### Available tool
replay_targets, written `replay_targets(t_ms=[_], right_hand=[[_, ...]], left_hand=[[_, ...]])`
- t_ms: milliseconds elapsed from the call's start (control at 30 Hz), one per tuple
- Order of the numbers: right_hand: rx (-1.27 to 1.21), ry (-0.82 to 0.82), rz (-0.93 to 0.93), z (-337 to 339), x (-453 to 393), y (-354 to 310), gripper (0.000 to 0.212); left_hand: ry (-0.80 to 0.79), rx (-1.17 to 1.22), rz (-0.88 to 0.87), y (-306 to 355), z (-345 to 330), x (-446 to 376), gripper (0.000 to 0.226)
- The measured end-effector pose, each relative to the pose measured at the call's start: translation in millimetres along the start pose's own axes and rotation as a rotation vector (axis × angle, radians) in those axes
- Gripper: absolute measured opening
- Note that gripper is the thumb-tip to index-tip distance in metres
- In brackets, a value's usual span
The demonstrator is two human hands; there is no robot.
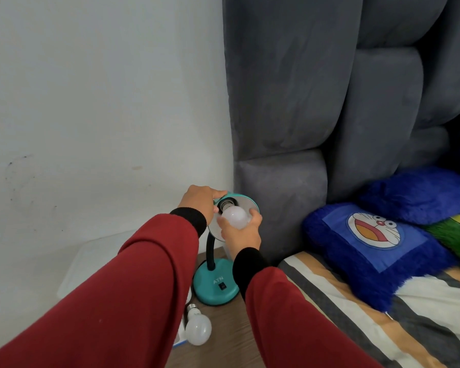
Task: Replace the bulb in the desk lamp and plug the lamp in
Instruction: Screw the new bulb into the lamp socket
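A teal desk lamp stands on a wooden bedside surface, its round base (215,286) carrying a black switch. Its shade (246,201) is tipped up toward me. My left hand (199,200) grips the back of the shade. My right hand (241,231) holds a white bulb (235,216) whose base sits at the socket inside the shade. A second white bulb (198,328) lies loose on the wood beside the lamp base. No plug or cord is visible.
A grey padded headboard (316,115) rises right behind the lamp. The bed with a striped sheet (356,314) and blue plush pillows (377,248) lies to the right. A white lidded box (91,261) sits left, against the white wall.
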State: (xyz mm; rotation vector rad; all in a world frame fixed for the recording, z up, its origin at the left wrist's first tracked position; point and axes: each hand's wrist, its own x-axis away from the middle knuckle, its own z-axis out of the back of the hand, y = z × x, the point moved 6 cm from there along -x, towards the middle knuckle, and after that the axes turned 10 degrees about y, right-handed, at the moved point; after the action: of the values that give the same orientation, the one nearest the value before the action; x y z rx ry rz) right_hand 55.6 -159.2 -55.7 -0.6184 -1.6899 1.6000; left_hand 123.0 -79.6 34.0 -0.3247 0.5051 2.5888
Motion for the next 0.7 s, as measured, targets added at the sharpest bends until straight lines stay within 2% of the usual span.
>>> replay_targets(t_ms=[133, 300, 367, 433, 533, 667, 700], right_hand=[[-0.054, -0.001, -0.084, 4.0, -0.5, -0.1, 0.055], [-0.016, -0.004, -0.054, 0.5, -2.7, 3.8, 0.073], [0.001, -0.022, -0.024, -0.9, 0.1, 2.9, 0.064], [-0.070, -0.021, -0.074, 1.2, 0.9, 3.1, 0.052], [-0.064, -0.021, -0.134, 2.4, -3.8, 2.5, 0.058], [-0.103, 0.006, -0.050, 1.1, -2.9, 3.5, 0.064], [-0.081, 0.003, -0.047, 0.0, -2.8, 4.5, 0.060]], left_hand=[[-0.001, -0.015, -0.006, 1.5, 1.1, 0.2, 0.049], [-0.001, -0.005, -0.001, 2.6, 2.1, 1.4, 0.047], [-0.003, -0.008, -0.001, 2.5, 1.9, 1.4, 0.048], [0.004, -0.025, -0.007, 2.1, 1.5, 0.4, 0.048], [0.004, -0.034, 0.002, 0.4, 0.2, -0.8, 0.049], [0.005, -0.041, 0.000, -0.3, -1.6, -1.2, 0.048], [0.004, -0.038, -0.002, -0.2, -1.3, -1.2, 0.048]])
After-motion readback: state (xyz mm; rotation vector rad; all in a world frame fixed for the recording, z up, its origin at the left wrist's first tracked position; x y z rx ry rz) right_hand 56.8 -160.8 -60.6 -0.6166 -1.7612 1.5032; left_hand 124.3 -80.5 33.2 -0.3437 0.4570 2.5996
